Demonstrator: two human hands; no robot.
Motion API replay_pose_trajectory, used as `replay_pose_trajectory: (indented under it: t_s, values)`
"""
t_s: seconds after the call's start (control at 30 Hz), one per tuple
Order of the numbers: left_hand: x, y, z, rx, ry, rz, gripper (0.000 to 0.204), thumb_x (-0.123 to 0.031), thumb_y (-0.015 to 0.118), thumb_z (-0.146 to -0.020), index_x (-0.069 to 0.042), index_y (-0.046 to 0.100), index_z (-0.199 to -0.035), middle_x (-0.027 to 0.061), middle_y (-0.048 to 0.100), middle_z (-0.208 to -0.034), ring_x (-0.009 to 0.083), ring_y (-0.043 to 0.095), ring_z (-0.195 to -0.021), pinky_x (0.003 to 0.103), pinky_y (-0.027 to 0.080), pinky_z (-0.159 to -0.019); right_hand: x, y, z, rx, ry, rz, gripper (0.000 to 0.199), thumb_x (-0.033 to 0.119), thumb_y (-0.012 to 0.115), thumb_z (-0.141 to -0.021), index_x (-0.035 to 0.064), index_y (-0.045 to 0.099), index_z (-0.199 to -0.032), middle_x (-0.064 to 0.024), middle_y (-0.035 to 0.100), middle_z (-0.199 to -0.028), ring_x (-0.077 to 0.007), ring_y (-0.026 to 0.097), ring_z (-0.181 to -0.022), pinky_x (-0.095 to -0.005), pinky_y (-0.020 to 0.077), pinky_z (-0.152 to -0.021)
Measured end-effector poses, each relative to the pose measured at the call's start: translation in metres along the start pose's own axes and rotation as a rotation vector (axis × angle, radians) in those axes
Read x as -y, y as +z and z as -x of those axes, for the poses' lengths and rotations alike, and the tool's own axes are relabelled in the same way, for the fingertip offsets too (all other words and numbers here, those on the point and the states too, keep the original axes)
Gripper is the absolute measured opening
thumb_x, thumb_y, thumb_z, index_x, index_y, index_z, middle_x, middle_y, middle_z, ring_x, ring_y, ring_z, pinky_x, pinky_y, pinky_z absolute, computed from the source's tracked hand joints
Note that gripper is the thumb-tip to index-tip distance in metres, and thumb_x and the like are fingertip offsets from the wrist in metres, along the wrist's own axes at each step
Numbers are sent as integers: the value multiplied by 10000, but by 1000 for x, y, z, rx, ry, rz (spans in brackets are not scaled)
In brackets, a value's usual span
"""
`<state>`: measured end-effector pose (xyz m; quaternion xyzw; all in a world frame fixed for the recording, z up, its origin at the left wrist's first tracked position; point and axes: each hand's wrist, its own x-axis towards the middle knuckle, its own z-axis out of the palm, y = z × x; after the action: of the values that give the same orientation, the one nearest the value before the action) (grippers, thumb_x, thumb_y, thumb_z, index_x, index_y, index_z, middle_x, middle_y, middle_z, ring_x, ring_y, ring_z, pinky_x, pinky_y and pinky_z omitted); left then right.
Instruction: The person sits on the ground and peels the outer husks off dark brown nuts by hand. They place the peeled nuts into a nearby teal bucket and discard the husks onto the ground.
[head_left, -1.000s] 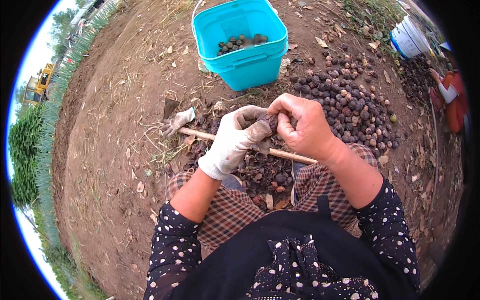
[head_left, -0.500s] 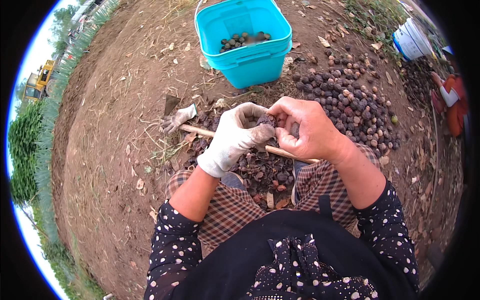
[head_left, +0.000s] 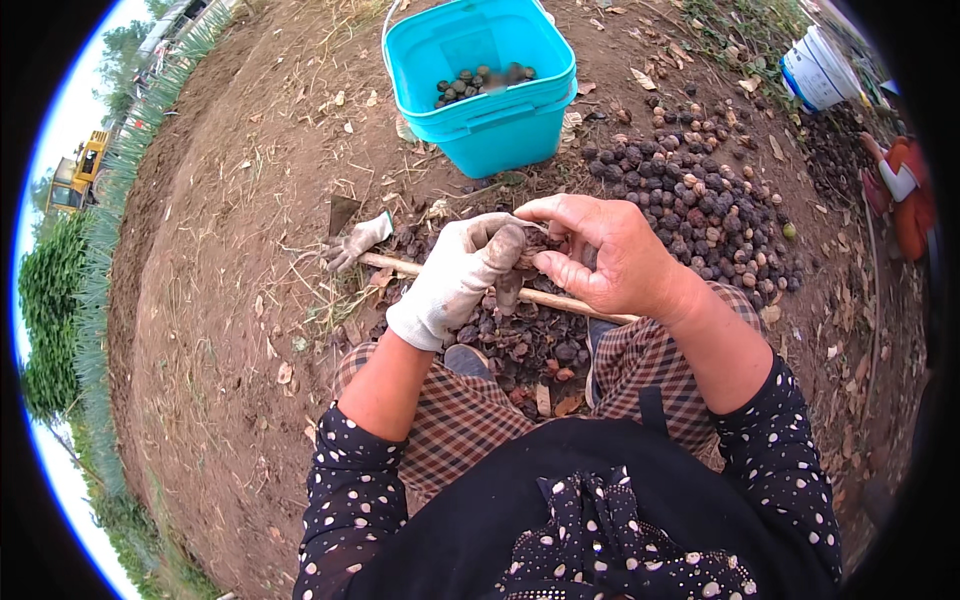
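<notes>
My left hand (head_left: pixel 462 272), in a soiled white glove, is closed on a dark, ragged walnut husk (head_left: pixel 537 242). My bare right hand (head_left: pixel 625 255) meets it from the right, thumb and fingers curled round a brownish walnut (head_left: pixel 588 256) that is mostly hidden. The fingertips of both hands come together at the husk. Beneath them, dark husk scraps (head_left: pixel 520 345) lie heaped between my shoes. A wooden handle (head_left: pixel 565 303) crosses this heap, passing under both hands.
Ahead stands a turquoise bucket (head_left: pixel 510 145) with several walnuts inside. To its right spreads a large walnut pile (head_left: pixel 700 215). A loose glove (head_left: pixel 358 242) lies by a metal blade at the handle's left end. Far right are a white bucket (head_left: pixel 820 72) and a person in orange (head_left: pixel 910 205).
My left hand has turned, its gloved thumb now raised across the husk. My right hand's fingers have shifted slightly left and reach over the husk's top. The view has shifted slightly.
</notes>
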<state>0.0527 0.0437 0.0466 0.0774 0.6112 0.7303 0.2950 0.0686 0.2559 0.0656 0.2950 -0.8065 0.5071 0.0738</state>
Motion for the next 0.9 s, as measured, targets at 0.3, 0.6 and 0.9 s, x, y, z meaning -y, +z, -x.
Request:
replay_pose_trajectory:
  t_s: [0.3, 0.6, 0.9]
  values:
    - [-20, 9, 8, -81, -74, -273, 351, -158, 815, -815, 16, 698, -1097, 2, 680, -892, 43, 591, -790, 221, 504, -679, -16, 8, 2, 43, 50, -46, 160, 100, 678, -906, 10, 655, -1035, -143, 676, -838, -300, 683, -733, -371, 535, -645]
    - [-22, 1, 16, -52, -3, -427, 347, -136, 796, -808, 25, 694, -1099, -22, 657, -854, 27, 558, -750, 224, 493, -646, -14, 18, 3, -30, -168, 116, 120, 40, 655, -878, 21, 658, -996, -150, 659, -825, -354, 662, -745, -420, 537, -645]
    - [-6, -2, 8, -111, 285, -476, 381, -98, 739, -791, 32, 670, -1142, 48, 668, -972, 90, 593, -842, 267, 515, -774, -21, 24, -1, -279, -156, 314, 115, -6, 654, -808, 36, 631, -911, -140, 635, -780, -353, 646, -661, -400, 524, -566]
